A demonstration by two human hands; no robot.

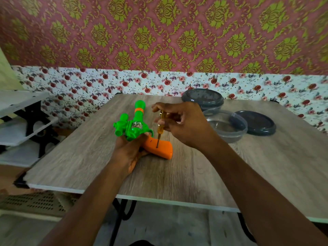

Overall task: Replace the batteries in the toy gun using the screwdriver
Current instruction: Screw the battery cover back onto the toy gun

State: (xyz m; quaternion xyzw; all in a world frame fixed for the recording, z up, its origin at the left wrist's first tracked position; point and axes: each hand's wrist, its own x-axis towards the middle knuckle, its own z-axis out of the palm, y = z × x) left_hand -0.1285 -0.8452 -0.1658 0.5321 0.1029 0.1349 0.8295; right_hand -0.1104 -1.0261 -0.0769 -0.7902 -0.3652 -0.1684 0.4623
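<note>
**Green toy gun [134, 126], screwdriver [160, 126] tip on its grip [159, 148]**

Gun sits mid-table on the wood-grain table [177, 174], barrel pointing away. L hand [129, 150] grips it from below, by the trigger area. R hand [184, 125] pinches the yellow-handled screwdriver, approx. upright, tip touching the orange grip. Behind R hand: open clear tub [229, 128], dark lid [257, 123] beside it, lidded tub [204, 98] further back.

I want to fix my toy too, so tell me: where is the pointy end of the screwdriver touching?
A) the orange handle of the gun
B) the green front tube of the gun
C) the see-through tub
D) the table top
A: the right hand pinches the screwdriver upright, and its tip sits on the orange handle of the toy gun, which the left hand holds.
</note>
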